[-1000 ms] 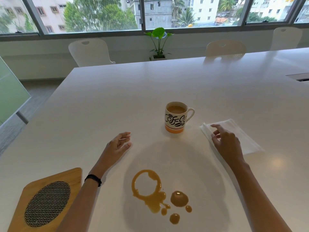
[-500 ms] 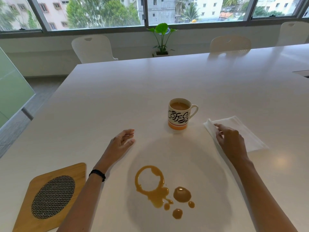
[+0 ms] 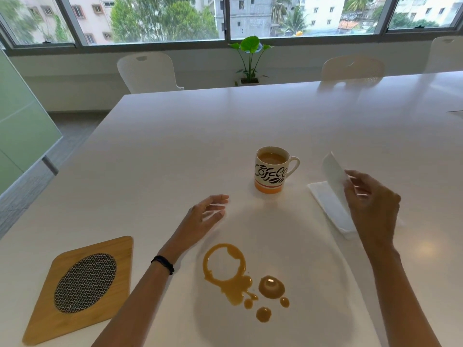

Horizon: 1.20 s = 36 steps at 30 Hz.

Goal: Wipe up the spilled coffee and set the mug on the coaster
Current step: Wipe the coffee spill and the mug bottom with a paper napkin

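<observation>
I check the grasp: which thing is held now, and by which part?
The right hand pinches the top napkin by its near edge. The left hand holds nothing.

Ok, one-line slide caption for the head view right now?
Right hand lifts a napkin beside the full mug; coffee spill unwiped, coaster empty.

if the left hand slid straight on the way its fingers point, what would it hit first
Probably the mug. The left hand lies open on the table, fingers aimed up-right toward the mug's base; it might pass just in front.

Single head view, close above table (image 3: 175, 136), angled forward-down toward far windows (image 3: 150, 18).
</observation>
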Motion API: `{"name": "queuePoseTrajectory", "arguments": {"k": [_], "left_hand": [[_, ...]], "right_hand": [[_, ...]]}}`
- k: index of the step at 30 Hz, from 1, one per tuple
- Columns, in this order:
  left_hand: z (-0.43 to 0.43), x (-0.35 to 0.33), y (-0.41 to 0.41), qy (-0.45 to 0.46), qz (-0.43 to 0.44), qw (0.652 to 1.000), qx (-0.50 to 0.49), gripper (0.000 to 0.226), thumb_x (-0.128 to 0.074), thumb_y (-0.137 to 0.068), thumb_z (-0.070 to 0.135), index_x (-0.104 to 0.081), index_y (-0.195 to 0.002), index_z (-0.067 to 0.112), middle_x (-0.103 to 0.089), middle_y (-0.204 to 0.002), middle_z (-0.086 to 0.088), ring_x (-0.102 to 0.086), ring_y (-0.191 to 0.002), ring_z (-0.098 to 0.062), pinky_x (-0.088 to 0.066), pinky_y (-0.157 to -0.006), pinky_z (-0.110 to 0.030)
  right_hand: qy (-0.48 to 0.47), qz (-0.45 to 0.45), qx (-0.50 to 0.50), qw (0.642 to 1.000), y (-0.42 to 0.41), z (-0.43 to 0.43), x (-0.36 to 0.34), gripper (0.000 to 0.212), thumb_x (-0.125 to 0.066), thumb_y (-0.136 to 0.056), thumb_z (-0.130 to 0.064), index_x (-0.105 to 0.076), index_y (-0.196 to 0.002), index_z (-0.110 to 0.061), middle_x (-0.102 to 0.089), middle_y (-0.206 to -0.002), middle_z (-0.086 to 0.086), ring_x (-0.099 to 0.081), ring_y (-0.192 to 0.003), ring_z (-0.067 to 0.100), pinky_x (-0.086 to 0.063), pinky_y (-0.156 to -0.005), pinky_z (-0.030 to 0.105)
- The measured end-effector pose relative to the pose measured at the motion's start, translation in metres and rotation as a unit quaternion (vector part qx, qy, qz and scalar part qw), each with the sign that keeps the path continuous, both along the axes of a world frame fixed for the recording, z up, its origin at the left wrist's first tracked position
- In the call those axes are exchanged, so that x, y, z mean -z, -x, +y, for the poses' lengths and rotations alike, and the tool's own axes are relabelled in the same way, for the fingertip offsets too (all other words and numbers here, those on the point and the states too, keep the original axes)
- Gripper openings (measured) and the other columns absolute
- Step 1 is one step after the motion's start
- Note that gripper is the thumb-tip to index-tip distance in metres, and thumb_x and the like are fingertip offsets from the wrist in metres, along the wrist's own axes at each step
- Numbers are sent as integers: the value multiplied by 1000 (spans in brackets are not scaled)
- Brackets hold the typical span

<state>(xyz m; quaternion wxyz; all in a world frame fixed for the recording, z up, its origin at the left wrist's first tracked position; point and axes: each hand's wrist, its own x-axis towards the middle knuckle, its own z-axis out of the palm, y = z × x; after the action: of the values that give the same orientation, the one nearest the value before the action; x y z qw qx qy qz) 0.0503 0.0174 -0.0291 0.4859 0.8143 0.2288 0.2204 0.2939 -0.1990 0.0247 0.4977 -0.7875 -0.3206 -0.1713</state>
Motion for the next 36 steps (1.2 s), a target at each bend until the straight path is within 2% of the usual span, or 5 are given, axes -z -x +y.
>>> {"name": "queuePoseTrajectory", "arguments": {"k": [4,13,24,32,36], "left_hand": [[-25,-7,-12,108,-15,992,64,32,-57,-84,30,-51,-115,37,-58,-121,8,-59,-110,-6,-51,-86,-19],[-55,-15,-16,321,-169,929,72,52,-76,-68,41,-58,-117,36,-67,-117,2,-62,-111,-20,-55,-80,-30],[-54,-28,-14,244,-252,935,-56,38,-71,-68,19,-62,-106,19,-74,-98,4,-69,-93,-15,-57,-70,-25],[-20,-28,1,161,-188,968,-31,21,-52,-90,17,-61,-107,24,-75,-90,6,-70,-88,-12,-56,-75,-22],[7,-12,18,-102,-38,991,-82,18,-53,-92,18,-60,-109,21,-71,-102,3,-67,-95,-10,-53,-86,-30]], "right_hand": [[-94,132,-171,972,30,-4,-21,24,-67,-82,-14,-70,-90,-36,-72,-74,-20,-66,-68,-4,-49,-62,5],[-141,369,-350,850,67,9,-24,22,-69,-66,-26,-73,-87,-23,-76,-78,-4,-70,-69,11,-53,-54,19],[-46,440,-408,798,82,19,-10,49,-69,-66,-31,-58,-114,-25,-72,-97,1,-70,-86,18,-58,-62,29],[-78,288,-344,890,95,22,-13,24,-65,-82,-12,-63,-89,-35,-71,-76,-16,-66,-70,-1,-50,-53,11],[0,79,-306,949,110,15,-8,12,-62,-86,-15,-66,-89,-26,-61,-65,-21,-59,-58,-1,-41,-48,7]]}}
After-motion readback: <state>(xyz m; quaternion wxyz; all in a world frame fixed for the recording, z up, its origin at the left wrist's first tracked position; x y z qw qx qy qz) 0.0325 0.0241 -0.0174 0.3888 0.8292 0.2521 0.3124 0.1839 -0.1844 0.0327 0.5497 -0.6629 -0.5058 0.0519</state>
